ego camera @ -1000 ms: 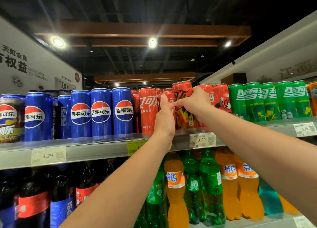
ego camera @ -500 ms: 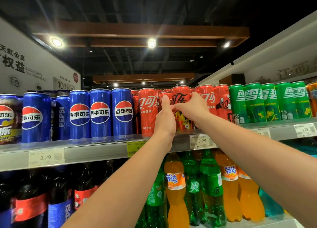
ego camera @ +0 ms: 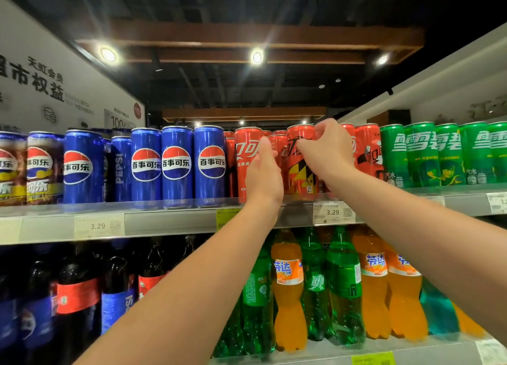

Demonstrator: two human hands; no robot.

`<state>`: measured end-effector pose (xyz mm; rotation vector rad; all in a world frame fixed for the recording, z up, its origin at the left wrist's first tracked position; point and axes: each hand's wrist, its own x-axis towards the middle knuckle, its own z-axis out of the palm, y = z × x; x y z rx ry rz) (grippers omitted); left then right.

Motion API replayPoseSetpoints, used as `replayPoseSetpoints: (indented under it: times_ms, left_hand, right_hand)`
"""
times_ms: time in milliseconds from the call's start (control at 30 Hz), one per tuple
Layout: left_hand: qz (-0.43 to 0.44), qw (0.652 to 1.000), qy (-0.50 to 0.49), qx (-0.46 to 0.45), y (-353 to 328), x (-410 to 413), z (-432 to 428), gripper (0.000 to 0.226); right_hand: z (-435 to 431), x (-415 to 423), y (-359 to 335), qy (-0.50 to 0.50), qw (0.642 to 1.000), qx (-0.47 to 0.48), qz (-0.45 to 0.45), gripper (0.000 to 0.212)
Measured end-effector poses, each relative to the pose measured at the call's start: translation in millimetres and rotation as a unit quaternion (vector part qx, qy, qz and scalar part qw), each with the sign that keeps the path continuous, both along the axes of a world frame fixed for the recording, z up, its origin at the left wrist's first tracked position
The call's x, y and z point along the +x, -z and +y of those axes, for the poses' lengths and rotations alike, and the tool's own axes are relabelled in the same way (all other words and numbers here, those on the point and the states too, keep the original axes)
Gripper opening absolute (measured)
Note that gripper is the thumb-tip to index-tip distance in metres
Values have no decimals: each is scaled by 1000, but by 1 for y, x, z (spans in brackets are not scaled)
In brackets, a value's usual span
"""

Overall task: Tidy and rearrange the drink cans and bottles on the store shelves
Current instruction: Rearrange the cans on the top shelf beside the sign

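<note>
Shelf-facing step, cola section of upper shelf (ego camera: 170,223). Blue cans (ego camera: 177,164) toward the left end stand in a row along the front edge. Next right, plain red can (ego camera: 245,156) at the front edge; left hand (ego camera: 264,178) rises just beside it, grip spread, fingers straight and apparently laid against its right flank, holding nothing. Patterned red can (ego camera: 300,172), the item being worked, stands at the front edge near mid-shelf, upright or nearly so. Right hand (ego camera: 329,150) has its grip curled round that can's upper part. Green cans (ego camera: 422,156) fill the right end. Judgement: can is being seated and turned label-out. Next move likely needs a small twist, flush alignment with neighbours, then a clean release without tipping it.
</note>
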<state>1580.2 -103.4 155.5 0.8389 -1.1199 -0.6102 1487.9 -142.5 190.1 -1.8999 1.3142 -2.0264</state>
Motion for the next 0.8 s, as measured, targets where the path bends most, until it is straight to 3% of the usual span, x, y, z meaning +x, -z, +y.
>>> replayPoseSetpoints:
  times_ms: [133,267,467,800]
  left_hand:
    - [23,997,-71,-14,0,18,11,59]
    - [47,996,-69,-4,-1,41,23,54]
    - [30,997,-51,39,2,60,32,67]
    - [-11,998,-12,64,-3,62,27,71]
  right_hand:
    - [14,20,4,-53,996,-55,35,27]
    - [18,46,13,-123,989,25,71,38]
    - [11,63,19,-129,978,141,89,69]
    - [5,66,21,-123,962,197,142,57]
